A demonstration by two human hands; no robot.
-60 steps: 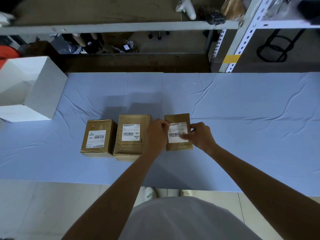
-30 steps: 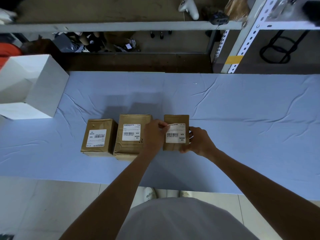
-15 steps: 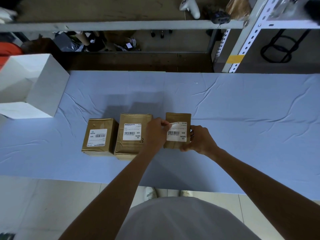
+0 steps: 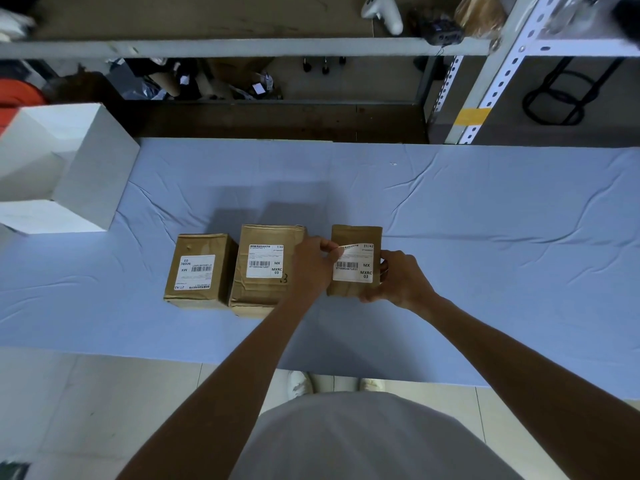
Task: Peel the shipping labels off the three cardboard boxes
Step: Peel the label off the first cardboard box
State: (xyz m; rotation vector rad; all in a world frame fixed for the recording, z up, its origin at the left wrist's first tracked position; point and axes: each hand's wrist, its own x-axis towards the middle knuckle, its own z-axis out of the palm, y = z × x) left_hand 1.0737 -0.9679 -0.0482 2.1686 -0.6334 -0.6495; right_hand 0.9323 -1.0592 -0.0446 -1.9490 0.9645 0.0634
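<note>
Three brown boxes sit in a row on the blue counter [image 4: 485,209]. The right box [image 4: 356,233] is the one being worked on. The left hand [image 4: 311,268] has a tight grip on the top left corner of its label [image 4: 353,268], pinched between thumb and finger. That corner is curled up off the cardboard. The rest of the label is stuck down flat. The right hand [image 4: 398,278] is wrapped around the right side and near corner of the box, with a closed grip that holds it in place.

To do this step well, I think the pull should be slow and low, going across the label toward the far corner, not straight up. A fast tug could rip the paper and leave bits behind. The right hand should press the box down so it does not slide or tip. If the label starts to tear, it may help to move the pinch closer to the stuck part.

The middle box [image 4: 266,271] and the left box [image 4: 199,271] have their labels fully on, so most of the job is not done yet.
</note>
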